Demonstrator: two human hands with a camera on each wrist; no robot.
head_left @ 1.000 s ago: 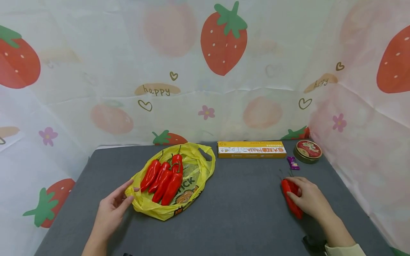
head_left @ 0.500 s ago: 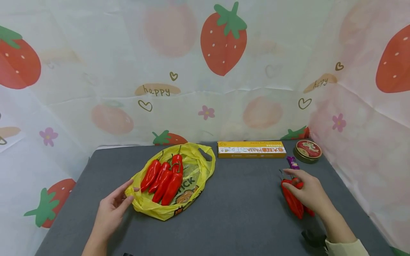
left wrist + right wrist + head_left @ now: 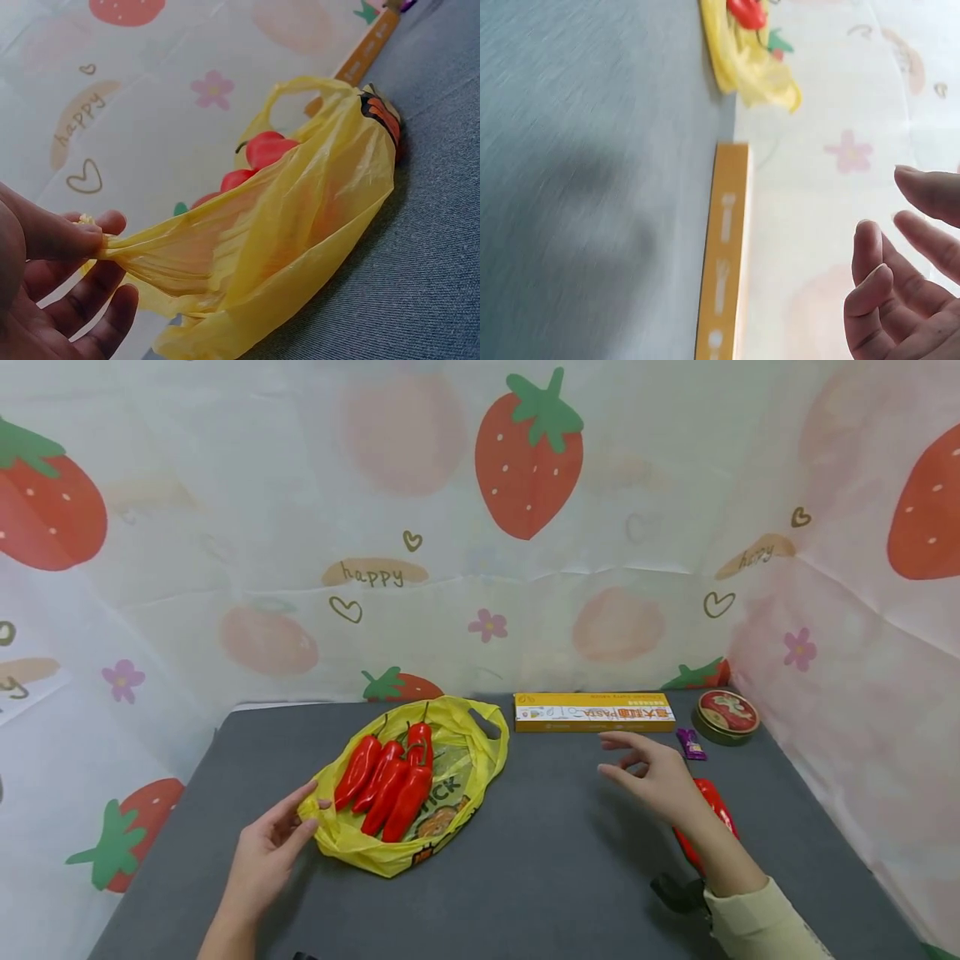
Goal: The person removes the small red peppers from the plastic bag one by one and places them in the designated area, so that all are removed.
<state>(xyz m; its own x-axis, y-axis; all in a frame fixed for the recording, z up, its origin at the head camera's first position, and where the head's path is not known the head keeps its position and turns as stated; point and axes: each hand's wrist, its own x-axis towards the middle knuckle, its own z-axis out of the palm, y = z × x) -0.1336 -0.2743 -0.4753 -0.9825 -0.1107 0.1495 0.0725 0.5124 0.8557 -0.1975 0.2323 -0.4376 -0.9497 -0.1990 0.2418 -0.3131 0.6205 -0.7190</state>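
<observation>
A yellow plastic bag (image 3: 487,760) lies spread out on the left half of the table, with several red chili peppers (image 3: 408,802) inside it. My left hand (image 3: 258,858) pinches the bag's left edge between thumb and fingers; the left wrist view shows the pulled-up plastic (image 3: 180,262) stretching from the fingertips. Over the right half, my right hand (image 3: 654,777) hovers with loosely bent fingers and holds nothing. Beneath its forearm lie red chili peppers (image 3: 714,802), partly hidden. In the right wrist view, thumb and fingers of the right hand (image 3: 907,307) stand apart.
Along the back of the table lie a yellow pasta box (image 3: 596,713), a small purple wrapped packet (image 3: 691,745) and a round tin (image 3: 726,717). A strawberry-print cloth (image 3: 420,527) hangs behind and beside the dark grey table (image 3: 555,860).
My right hand has let go of the red peppers on the right and moved left and up, away from them. The left hand keeps its pinch on the bag.
</observation>
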